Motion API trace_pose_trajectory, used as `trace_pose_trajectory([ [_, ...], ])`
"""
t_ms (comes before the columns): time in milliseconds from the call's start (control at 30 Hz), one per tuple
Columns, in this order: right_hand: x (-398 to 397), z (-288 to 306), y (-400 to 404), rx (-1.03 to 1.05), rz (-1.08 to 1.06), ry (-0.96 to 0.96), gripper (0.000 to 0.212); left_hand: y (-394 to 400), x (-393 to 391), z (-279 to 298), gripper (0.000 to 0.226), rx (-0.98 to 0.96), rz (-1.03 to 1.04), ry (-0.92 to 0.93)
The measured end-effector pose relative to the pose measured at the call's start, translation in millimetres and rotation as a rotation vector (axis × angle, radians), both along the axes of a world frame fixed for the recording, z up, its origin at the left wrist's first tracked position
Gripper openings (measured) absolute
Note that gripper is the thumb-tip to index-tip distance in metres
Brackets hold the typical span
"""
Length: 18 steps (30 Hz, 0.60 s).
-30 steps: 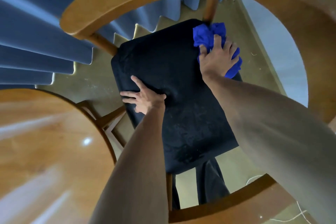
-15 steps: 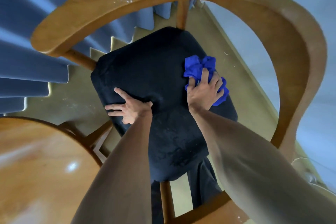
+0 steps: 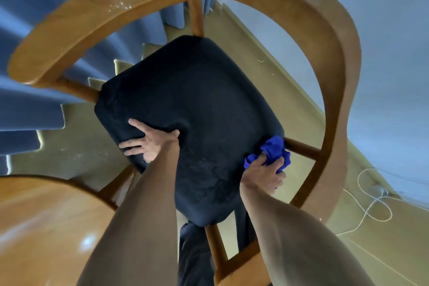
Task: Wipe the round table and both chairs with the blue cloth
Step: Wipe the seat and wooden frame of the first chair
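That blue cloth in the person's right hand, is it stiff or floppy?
Probably floppy: the crumpled blue cloth bunches into soft folds under the right hand. Likely light too, since one hand's grip gathers it easily.

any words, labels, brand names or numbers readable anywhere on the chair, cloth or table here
None: no text shows anywhere in the head view.
Wooden armchair with the dark padded seat: no label or brand mark visible.
Crumpled blue cloth: no tag or print visible.
Glossy round wooden table: only light reflections.
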State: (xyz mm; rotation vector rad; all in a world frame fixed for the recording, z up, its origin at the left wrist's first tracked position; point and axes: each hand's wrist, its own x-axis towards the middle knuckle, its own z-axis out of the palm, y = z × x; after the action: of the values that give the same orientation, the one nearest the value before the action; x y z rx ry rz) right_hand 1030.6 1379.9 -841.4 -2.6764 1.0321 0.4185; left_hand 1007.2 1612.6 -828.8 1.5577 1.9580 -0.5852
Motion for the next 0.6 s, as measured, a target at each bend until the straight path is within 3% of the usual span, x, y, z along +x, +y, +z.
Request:
trace_pose_trajectory([
  [167, 27.5, 0.1, 8.5, -0.11, 0.176, -0.001, 0.049, -0.6, 0.5, -1.8, 0.133, 0.004, -0.005, -0.002],
  [267, 48.3, -2.0, 28.7, -0.134, 0.125, 0.004, 0.048, -1.1, 1.0, -4.1, 0.133, 0.012, -0.007, 0.006],
  [467, 115.6, -4.4, 61.9, 0.013, 0.406, -0.057, 0.051, -1.6, 0.3, -5.5, 0.133, -0.001, 0.002, -0.007],
  [600, 182.2, -5.8, 71.2, 0.153, 0.242, 0.024, 0.047, 0.3, 1.9, -7.0, 0.134, 0.004, 0.024, 0.004],
])
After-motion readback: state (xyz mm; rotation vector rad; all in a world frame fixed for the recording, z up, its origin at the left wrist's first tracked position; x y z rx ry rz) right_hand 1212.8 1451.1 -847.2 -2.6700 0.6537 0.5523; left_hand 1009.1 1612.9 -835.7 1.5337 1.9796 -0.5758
